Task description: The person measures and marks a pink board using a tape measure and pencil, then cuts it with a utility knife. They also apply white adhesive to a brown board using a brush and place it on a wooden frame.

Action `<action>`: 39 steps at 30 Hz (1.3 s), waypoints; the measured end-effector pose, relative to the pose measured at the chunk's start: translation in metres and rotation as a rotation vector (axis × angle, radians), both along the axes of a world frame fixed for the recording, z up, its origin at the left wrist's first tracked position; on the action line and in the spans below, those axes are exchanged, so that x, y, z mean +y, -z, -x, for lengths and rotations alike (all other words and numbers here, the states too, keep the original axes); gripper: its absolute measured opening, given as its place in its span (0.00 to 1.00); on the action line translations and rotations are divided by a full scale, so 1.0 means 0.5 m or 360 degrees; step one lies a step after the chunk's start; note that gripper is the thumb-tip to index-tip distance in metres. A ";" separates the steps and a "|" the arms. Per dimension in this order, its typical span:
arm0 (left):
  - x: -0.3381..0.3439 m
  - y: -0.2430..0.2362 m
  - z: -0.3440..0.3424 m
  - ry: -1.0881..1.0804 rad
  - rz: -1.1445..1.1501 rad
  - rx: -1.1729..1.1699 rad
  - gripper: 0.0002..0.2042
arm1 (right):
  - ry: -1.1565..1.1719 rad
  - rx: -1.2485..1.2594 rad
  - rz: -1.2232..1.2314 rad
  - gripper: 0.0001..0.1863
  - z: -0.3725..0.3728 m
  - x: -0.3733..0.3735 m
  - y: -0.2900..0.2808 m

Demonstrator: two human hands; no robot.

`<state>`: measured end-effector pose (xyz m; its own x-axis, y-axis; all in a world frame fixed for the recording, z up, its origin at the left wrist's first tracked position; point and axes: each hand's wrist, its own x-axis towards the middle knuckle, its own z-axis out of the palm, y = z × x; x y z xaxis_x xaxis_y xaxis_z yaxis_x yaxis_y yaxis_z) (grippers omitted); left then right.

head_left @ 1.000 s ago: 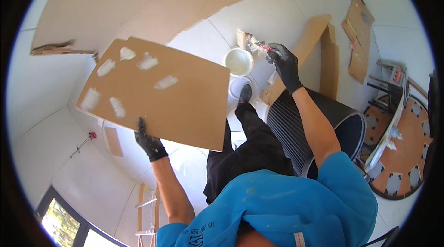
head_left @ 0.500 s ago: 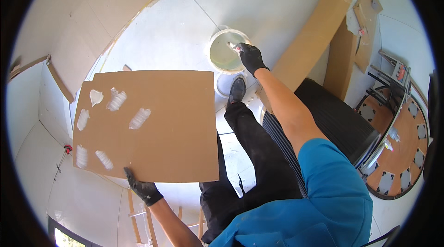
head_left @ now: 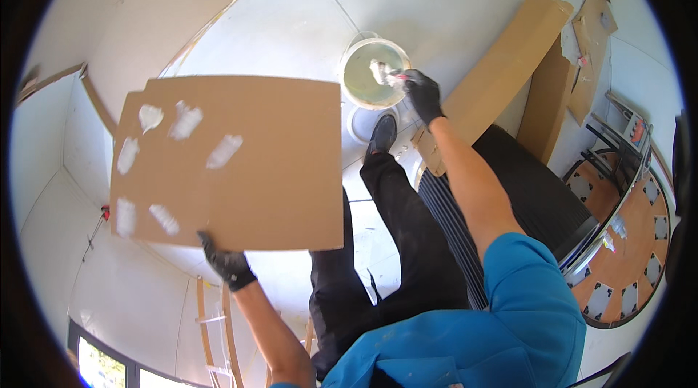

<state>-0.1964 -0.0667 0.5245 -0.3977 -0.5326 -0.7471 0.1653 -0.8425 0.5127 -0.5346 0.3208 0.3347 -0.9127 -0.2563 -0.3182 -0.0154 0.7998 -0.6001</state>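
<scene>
My left hand [head_left: 226, 264], in a dark, stained glove, grips the lower edge of a large brown board [head_left: 283, 162]. Its thumb lies on the board's face; the other fingers are partly hidden behind. Several white paste dabs [head_left: 225, 152] mark the board's left half. My right hand [head_left: 424, 93], also gloved, is closed around a small tool [head_left: 379, 69] with a reddish handle and a head thick with white paste; its exact kind is blurred. The tool is over the mouth of a white bucket [head_left: 347, 84] with pale greenish contents.
Below the bucket my dark shoe [head_left: 382, 132] rests beside a white round lid or pail [head_left: 358, 125]. Long cardboard pieces [head_left: 502, 61] and a black ribbed panel [head_left: 534, 181] lie to the right. A round brown tabletop [head_left: 618, 272] is farther right, a wooden ladder [head_left: 216, 326] lower left.
My right hand has lifted the tool from the bucket's contents, its pasted head now showing. The board sits higher in view, with my left hand still on its lower edge.
</scene>
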 end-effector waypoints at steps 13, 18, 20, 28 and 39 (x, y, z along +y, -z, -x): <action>0.068 -0.051 0.057 -0.0048 0.0142 0.0246 0.21 | -0.0602 0.0065 0.0567 0.15 -0.104 -0.084 -0.498; 0.096 -0.093 0.062 0.0003 0.0374 0.0138 0.21 | -0.0744 0.0334 0.0537 0.16 -0.071 -0.152 -0.587; 0.106 -0.108 0.059 0.0031 0.0394 0.0175 0.22 | -0.0834 0.0499 0.0654 0.16 -0.088 -0.194 -0.567; 0.124 -0.094 0.073 0.0049 0.0536 0.0263 0.22 | -0.1060 0.0824 0.0428 0.18 -0.099 -0.075 -0.606; 0.126 -0.141 0.101 -0.0048 0.0726 0.0251 0.23 | -0.1071 0.0762 0.0552 0.25 -0.133 -0.102 -0.656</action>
<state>-0.2468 -0.0037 0.5949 -0.4669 -0.8049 -0.3661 0.2916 -0.5310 0.7956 -0.4684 0.2700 0.6624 -0.5496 -0.7961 0.2534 -0.7265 0.3058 -0.6153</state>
